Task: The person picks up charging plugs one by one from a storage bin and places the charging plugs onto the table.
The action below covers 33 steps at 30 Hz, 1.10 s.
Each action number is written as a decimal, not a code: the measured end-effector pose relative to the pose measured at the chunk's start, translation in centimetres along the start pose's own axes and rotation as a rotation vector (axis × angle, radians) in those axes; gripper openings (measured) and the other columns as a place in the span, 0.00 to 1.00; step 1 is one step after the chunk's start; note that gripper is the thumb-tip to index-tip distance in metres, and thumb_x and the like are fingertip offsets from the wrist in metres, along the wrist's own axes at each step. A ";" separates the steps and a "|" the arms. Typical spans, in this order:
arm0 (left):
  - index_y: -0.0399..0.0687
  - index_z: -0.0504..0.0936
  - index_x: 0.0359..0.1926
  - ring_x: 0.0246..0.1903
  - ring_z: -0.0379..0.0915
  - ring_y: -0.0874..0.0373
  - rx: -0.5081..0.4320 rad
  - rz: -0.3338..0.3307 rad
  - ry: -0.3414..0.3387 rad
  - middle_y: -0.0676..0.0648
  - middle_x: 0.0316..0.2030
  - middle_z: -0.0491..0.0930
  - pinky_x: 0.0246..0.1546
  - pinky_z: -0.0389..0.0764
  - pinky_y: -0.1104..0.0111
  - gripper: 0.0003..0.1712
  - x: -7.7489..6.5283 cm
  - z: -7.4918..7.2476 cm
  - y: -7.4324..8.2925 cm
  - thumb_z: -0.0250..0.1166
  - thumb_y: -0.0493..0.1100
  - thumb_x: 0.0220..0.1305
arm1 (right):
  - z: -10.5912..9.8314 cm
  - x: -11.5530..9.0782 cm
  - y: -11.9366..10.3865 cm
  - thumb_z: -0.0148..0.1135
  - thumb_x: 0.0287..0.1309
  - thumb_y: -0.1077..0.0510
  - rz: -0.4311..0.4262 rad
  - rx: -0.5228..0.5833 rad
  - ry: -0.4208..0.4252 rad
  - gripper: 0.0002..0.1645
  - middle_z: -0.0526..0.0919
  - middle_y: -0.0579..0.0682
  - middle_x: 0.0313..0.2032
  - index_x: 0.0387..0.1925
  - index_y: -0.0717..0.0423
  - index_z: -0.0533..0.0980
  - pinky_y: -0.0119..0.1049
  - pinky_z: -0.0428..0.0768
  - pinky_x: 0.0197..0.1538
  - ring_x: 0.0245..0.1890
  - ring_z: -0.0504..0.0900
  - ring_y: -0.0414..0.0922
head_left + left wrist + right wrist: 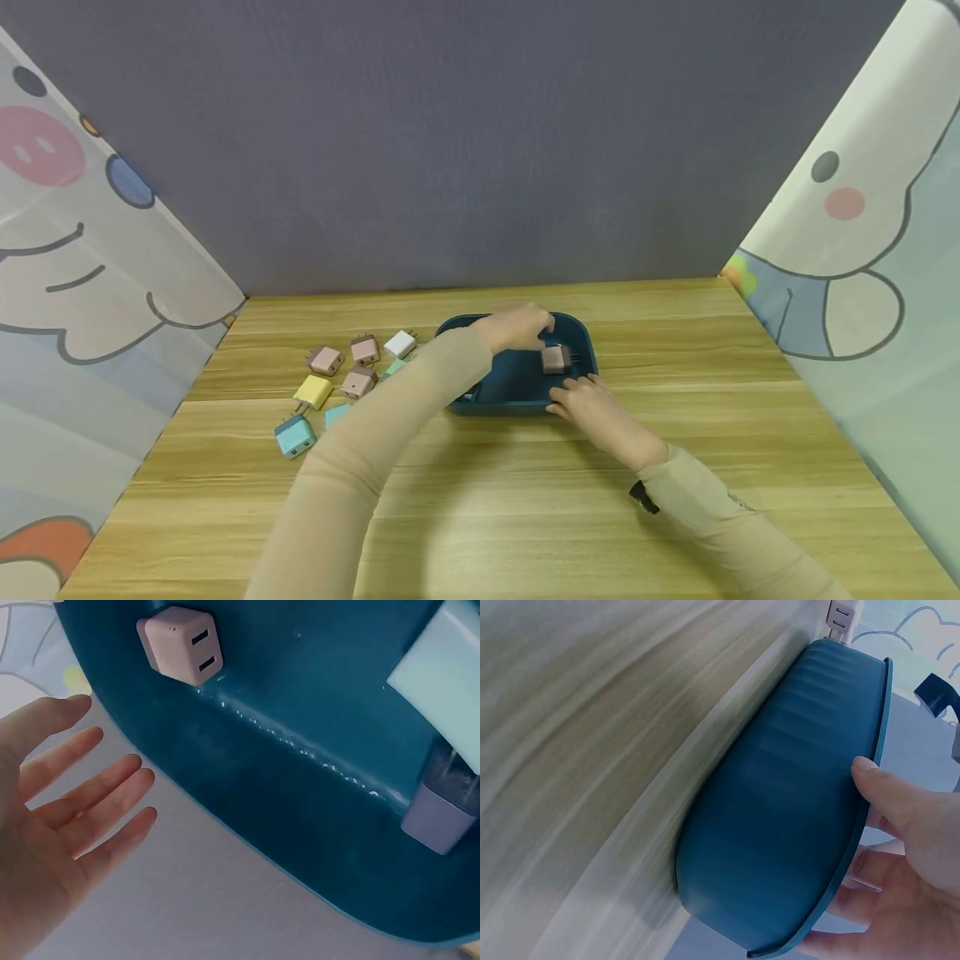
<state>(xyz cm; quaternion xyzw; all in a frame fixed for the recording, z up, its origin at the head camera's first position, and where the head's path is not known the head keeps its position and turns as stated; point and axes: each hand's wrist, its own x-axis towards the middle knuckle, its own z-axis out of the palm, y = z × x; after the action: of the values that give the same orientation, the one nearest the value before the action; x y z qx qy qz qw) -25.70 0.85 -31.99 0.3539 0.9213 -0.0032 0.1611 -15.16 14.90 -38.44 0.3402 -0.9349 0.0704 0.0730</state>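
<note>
A dark blue plastic bin [517,408] stands on the wooden table. My left hand [517,326] hovers over its far side; in the left wrist view the fingers are loosely extended and hold nothing. Inside the bin, at the right end, lies a pink charger plug [556,359]. The left wrist view also shows a pale teal charger plug [442,682] and a purple charger plug [439,817] toward the bin's other end. My right hand [600,418] grips the bin's near right rim, its thumb against the outer wall in the right wrist view.
Left of the bin lie several charger plugs, among them a yellow plug [312,392], a white plug [401,344], a blue plug [295,436] and a pink plug [326,360]. My left sleeve [390,433] partly covers others. A grey panel [480,167] rises behind the table.
</note>
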 end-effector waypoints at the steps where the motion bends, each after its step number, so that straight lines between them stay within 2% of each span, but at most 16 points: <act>1: 0.46 0.72 0.54 0.50 0.68 0.56 0.002 0.005 -0.001 0.48 0.53 0.71 0.48 0.70 0.69 0.22 0.2 0.0 0.1 0.59 0.45 0.59 | 0.0 0.0 0.0 0.60 0.52 0.55 0.000 -0.002 0.000 0.07 0.78 0.51 0.25 0.26 0.55 0.75 0.56 0.73 0.41 0.28 0.77 0.51; 10: 0.47 0.71 0.55 0.49 0.69 0.58 0.014 0.028 -0.024 0.50 0.53 0.71 0.45 0.71 0.72 0.21 2.0 1.0 1.0 0.58 0.44 0.60 | 0.3 0.0 0.1 0.60 0.51 0.55 -0.006 -0.011 0.020 0.08 0.77 0.50 0.24 0.24 0.55 0.75 0.55 0.74 0.41 0.27 0.77 0.48; 17: 0.46 0.73 0.54 0.47 0.70 0.58 0.010 0.050 -0.025 0.48 0.52 0.73 0.45 0.72 0.72 0.22 2.8 1.4 1.6 0.60 0.44 0.58 | 0.3 0.0 0.1 0.60 0.51 0.55 -0.006 -0.015 0.027 0.08 0.75 0.49 0.22 0.22 0.54 0.73 0.54 0.74 0.40 0.25 0.76 0.47; 26: 0.46 0.72 0.53 0.47 0.69 0.59 0.035 0.027 -0.076 0.50 0.50 0.72 0.46 0.70 0.72 0.21 3.6 2.0 2.1 0.60 0.46 0.58 | 0.4 0.0 0.1 0.61 0.51 0.54 0.001 -0.018 0.021 0.09 0.75 0.49 0.22 0.22 0.54 0.73 0.54 0.74 0.40 0.26 0.75 0.48; 33: 0.47 0.75 0.47 0.39 0.70 0.60 0.028 0.015 -0.091 0.51 0.42 0.75 0.38 0.72 0.72 0.16 4.0 2.4 1.9 0.60 0.46 0.58 | 0.3 0.0 0.1 0.61 0.51 0.55 -0.001 -0.010 0.031 0.09 0.74 0.48 0.22 0.22 0.54 0.73 0.53 0.74 0.40 0.26 0.75 0.47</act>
<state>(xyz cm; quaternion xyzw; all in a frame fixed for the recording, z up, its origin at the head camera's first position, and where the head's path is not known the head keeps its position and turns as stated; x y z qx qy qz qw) -26.61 4.58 -35.27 0.3625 0.9102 -0.0310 0.1981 -15.20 14.92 -38.73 0.3392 -0.9338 0.0711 0.0892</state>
